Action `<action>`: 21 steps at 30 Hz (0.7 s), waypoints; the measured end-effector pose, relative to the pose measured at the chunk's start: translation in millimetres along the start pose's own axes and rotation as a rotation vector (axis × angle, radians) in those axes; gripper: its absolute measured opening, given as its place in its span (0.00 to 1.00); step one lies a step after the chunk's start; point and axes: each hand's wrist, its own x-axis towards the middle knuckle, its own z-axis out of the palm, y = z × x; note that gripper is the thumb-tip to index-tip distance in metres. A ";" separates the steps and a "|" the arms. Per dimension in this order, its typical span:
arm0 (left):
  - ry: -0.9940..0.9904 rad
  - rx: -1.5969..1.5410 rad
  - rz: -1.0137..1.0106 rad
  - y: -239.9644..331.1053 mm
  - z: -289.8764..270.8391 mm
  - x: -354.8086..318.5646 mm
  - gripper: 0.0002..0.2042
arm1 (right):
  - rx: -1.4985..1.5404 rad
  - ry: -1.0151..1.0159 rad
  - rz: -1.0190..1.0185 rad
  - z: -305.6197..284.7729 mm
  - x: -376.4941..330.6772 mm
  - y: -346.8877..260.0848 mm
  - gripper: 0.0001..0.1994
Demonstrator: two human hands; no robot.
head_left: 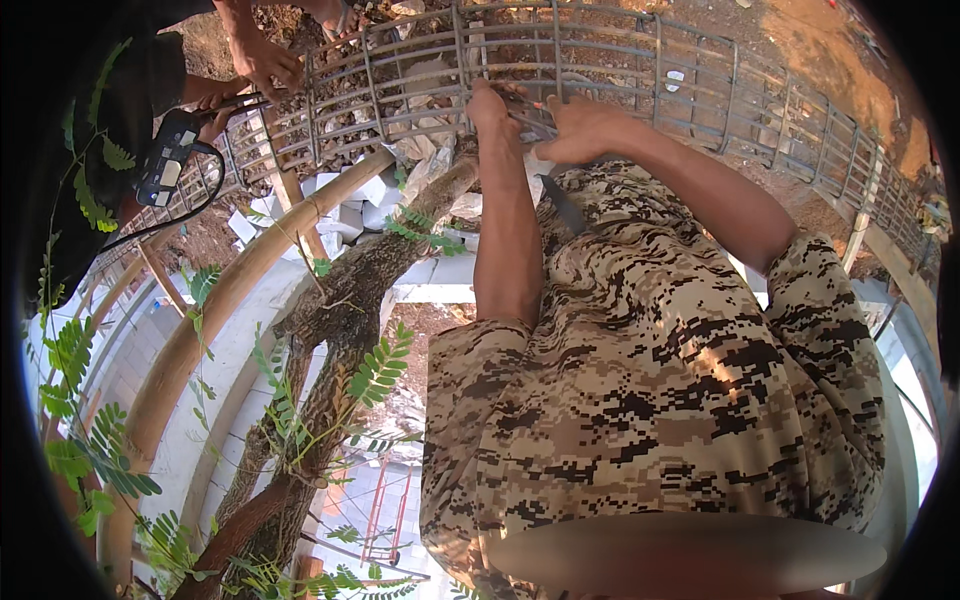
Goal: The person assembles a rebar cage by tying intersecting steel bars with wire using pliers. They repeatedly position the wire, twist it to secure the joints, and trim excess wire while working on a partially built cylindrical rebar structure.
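Observation:
Both my arms, in short camouflage sleeves, reach out to a long curved cage of steel bars (640, 70). My left hand (487, 105) is closed around one of the cage's bars. Just to its right, my right hand (582, 127) pinches a thin reddish tool (530, 104) against the same spot on the bars. What the tool's tip touches is hidden by my fingers. A dark flat handle (565, 205) sticks out over my shirt below the right hand.
Another person at the upper left has a hand (265, 60) on the cage and a black device with a cable (165, 160) at the chest. A bamboo pole (220, 300), a rough tree trunk (350, 300) with green leaves and white blocks (345, 215) lie below the cage.

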 end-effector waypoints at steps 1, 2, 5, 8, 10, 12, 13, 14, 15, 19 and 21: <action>-0.024 0.025 0.028 0.1 -0.1 -2.8 0.18 | 0.063 -0.006 0.031 4.4 -0.7 -0.4 0.33; -0.050 0.043 0.003 -0.3 -2.0 -7.6 0.18 | 0.110 -0.098 0.051 11.3 -2.4 -0.7 0.30; -0.128 0.012 0.052 -6.3 -8.8 -27.8 0.20 | 1.063 -0.387 0.095 26.9 -3.4 6.1 0.19; -0.200 -0.027 0.034 -15.2 -12.4 -45.2 0.24 | 1.622 -0.449 0.096 31.0 -4.9 13.2 0.10; -0.262 -0.057 0.016 -17.0 -11.4 -47.1 0.24 | 1.447 -0.501 0.167 25.0 -6.0 16.3 0.10; -0.345 -0.021 -0.004 -15.8 -9.8 -41.2 0.23 | 1.475 -0.494 0.181 15.4 -6.9 16.9 0.12; -0.357 -0.009 0.009 -15.1 -10.0 -36.6 0.22 | 1.477 -0.507 0.186 9.8 -7.3 17.3 0.13; -0.361 0.000 0.029 -13.4 -8.7 -29.4 0.21 | 1.440 -0.515 0.173 1.0 -4.1 20.2 0.14; -0.364 -0.020 -0.011 -14.6 -8.8 -23.6 0.21 | 1.412 -0.542 0.211 -6.1 -1.5 22.0 0.14; -0.364 -0.097 -0.012 -19.1 -13.4 -7.7 0.23 | 1.334 -0.706 0.240 -29.1 13.3 30.3 0.15; -0.381 -0.139 -0.010 -20.8 -14.8 -7.0 0.23 | 1.270 -0.732 0.262 -37.7 19.8 30.5 0.14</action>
